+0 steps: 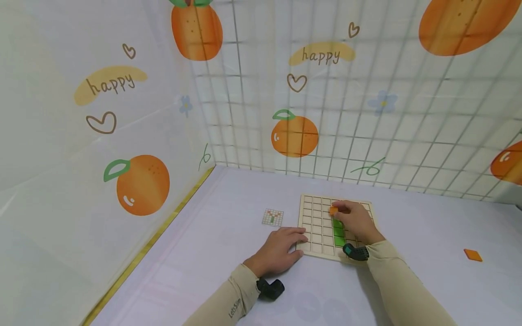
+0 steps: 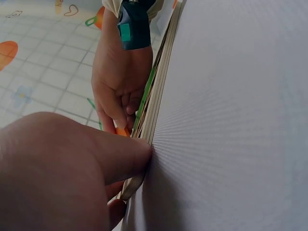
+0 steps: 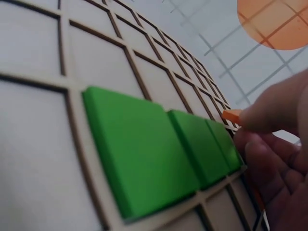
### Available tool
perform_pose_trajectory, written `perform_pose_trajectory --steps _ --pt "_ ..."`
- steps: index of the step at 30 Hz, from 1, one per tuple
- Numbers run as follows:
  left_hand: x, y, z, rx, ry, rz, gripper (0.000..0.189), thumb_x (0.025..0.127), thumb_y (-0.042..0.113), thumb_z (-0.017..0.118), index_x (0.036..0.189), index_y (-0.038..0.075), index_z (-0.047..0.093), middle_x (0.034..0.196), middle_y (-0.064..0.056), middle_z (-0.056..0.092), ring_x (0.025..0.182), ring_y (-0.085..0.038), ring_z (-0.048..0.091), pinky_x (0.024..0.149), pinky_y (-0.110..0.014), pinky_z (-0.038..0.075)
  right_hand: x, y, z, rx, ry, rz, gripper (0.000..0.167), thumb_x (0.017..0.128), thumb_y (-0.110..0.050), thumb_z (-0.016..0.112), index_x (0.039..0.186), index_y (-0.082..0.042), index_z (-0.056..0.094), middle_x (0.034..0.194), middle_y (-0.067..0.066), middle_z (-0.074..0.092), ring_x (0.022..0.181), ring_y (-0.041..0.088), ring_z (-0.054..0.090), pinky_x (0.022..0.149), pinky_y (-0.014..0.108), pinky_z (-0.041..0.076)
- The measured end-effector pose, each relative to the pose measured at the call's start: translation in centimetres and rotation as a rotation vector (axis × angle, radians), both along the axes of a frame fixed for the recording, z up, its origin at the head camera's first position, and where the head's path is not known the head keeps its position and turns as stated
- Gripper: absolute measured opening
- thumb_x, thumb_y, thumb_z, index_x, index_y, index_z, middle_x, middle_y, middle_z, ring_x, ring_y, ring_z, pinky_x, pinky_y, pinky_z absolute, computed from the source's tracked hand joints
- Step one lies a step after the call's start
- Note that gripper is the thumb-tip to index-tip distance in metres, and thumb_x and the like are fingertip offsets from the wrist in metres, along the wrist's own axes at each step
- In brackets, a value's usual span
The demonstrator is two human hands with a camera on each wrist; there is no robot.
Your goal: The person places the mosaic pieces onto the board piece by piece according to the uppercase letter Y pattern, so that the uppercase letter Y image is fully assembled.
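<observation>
My right hand (image 1: 359,220) pinches a small orange square tile (image 1: 333,211) between thumb and fingers, over the pale wooden grid board (image 1: 316,229). The tile is at the far end of a column of green square tiles (image 3: 139,149) set in the board's cells. Along the board's near left corner, my left hand (image 1: 277,250) rests with its fingers laid on the edge and its thumb against the side. From the left wrist view, that thumb (image 2: 122,156) touches the board's rim. The right hand hides some cells on the board's right side.
Left of the board lies a small printed grid card (image 1: 272,217) with a coloured pattern. Another orange tile (image 1: 473,255) lies far to the right on the white table surface (image 1: 228,213). A curtain printed with oranges (image 1: 253,90) hangs behind and at the left.
</observation>
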State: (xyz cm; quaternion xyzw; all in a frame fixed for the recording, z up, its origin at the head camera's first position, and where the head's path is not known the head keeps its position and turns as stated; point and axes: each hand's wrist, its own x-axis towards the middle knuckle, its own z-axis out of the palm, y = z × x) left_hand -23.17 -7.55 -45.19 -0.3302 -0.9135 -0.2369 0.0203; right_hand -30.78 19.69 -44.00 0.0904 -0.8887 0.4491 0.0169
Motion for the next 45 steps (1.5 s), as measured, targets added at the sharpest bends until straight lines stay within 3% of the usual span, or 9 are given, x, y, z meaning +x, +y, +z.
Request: perform_pose_trajectory --steps 7,12,18,25,45 --pt "0.01 -0.04 0.13 -0.011 0.004 0.001 0.034 0.099 0.026 0.058 0.133 0.019 0.063 0.152 0.005 0.047 0.14 -0.017 0.041 0.111 -0.045 0.035 -0.06 -0.33 -0.05 0.053 0.023 0.007 0.035 0.096 -0.009 0.06 0.131 -0.001 0.063 0.12 0.018 0.067 0.108 0.032 0.061 0.08 0.036 0.05" --pt "0.12 -0.06 0.2 -0.006 0.002 0.001 0.034 0.099 0.025 0.058 0.132 0.019 0.063 0.152 0.005 0.047 0.139 -0.017 0.041 0.111 -0.046 0.035 0.11 -0.56 0.23 0.09 0.031 0.014 0.038 0.096 -0.009 0.061 0.133 -0.001 0.062 0.12 0.02 0.065 0.107 0.034 0.062 0.082 0.041 0.052" --pt "0.05 -0.05 0.15 -0.005 0.018 -0.003 0.034 0.099 0.025 0.058 0.131 0.018 0.064 0.151 0.004 0.047 0.139 -0.018 0.041 0.111 -0.046 0.035 0.28 -0.49 0.41 0.07 0.011 0.013 0.044 0.095 -0.011 0.063 0.136 0.002 0.055 0.122 0.022 0.062 0.112 0.037 0.06 0.089 0.048 0.052" --pt "-0.1 0.06 0.01 -0.015 0.022 -0.002 0.033 0.099 0.026 0.058 0.131 0.019 0.064 0.151 0.004 0.047 0.139 -0.018 0.041 0.11 -0.046 0.036 0.24 -0.45 0.27 0.082 0.012 0.012 0.037 0.097 -0.013 0.063 0.13 0.003 0.06 0.12 0.021 0.065 0.111 0.037 0.061 0.086 0.046 0.054" --pt "-0.11 0.08 -0.03 -0.02 0.041 -0.006 0.033 0.099 0.026 0.058 0.131 0.019 0.064 0.151 0.004 0.048 0.139 -0.017 0.042 0.111 -0.045 0.036 0.25 -0.75 -0.03 0.105 0.028 -0.005 0.036 0.096 -0.013 0.064 0.128 0.003 0.062 0.118 0.021 0.066 0.108 0.036 0.062 0.088 0.047 0.053"
